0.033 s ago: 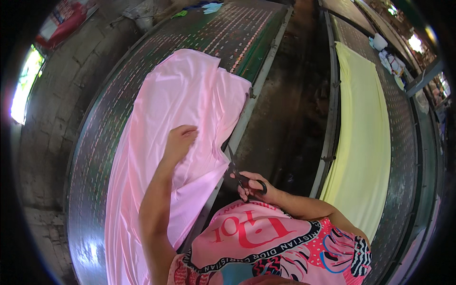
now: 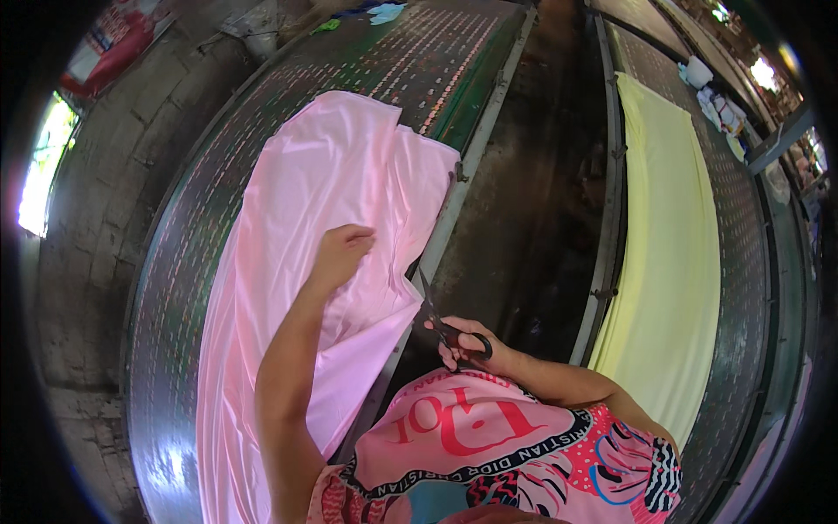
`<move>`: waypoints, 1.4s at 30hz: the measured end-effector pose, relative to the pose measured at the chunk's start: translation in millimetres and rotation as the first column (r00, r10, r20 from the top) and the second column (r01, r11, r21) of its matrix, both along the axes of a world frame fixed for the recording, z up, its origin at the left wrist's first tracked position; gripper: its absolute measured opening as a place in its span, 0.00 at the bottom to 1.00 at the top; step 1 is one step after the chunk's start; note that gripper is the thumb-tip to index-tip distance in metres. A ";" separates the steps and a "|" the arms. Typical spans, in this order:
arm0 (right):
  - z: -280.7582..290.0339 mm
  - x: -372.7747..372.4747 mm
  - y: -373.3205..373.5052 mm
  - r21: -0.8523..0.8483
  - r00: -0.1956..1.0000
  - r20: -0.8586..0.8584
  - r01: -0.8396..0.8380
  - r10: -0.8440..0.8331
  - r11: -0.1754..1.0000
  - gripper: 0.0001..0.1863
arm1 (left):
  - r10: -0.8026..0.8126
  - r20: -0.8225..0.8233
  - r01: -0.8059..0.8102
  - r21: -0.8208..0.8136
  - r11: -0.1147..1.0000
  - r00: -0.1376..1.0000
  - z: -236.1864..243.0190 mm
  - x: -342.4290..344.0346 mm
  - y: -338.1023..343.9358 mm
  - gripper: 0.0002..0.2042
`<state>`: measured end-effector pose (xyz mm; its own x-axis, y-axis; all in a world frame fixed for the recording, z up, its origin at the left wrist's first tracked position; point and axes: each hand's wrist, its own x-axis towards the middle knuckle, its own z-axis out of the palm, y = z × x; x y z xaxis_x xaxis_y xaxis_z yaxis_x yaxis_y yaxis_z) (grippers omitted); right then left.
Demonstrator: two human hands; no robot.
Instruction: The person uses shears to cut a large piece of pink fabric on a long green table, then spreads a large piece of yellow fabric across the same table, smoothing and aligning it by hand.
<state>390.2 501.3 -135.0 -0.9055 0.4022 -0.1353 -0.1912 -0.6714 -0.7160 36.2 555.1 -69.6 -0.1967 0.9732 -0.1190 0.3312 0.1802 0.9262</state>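
Note:
Pink satiny fabric (image 2: 297, 201) lies in loose folds along the left long table (image 2: 166, 349), with a notch in its right edge. My left hand (image 2: 345, 253) is on the cloth, fingers bent and together; whatever they may grip is hidden. My right hand (image 2: 471, 345), beside the table's inner edge, is closed on black-handled scissors (image 2: 443, 323), whose blades point up at the notched edge. Below my hands is my pink patterned shirt.
A dark gap (image 2: 532, 192) separates the tables. Pale yellow fabric (image 2: 663, 244) covers part of the right table (image 2: 742, 288). Small cloths (image 2: 384, 13) lie at the far left end, more (image 2: 724, 113) at right. A block wall (image 2: 96, 218) with a bright opening stands left.
My left hand has shifted slightly right and up over the pink fabric. My right hand and the scissors are almost unmoved.

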 end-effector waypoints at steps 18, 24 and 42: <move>12.5 20.6 72.1 0.053 0.999 -0.008 -0.038 0.038 0.998 0.54 | -0.659 -0.294 0.548 -0.379 0.746 0.693 -23.1 34.8 135.3 0.12; 28.5 -13.4 60.9 0.026 0.998 0.025 -0.051 0.050 0.998 0.53 | 0.288 0.708 -0.544 0.160 0.824 0.645 -14.3 -59.8 51.2 0.07; 19.7 -77.4 63.3 0.295 0.878 0.428 0.091 -0.217 0.951 0.29 | 0.507 -0.496 -0.533 0.102 0.840 0.705 -75.2 58.2 -86.2 0.17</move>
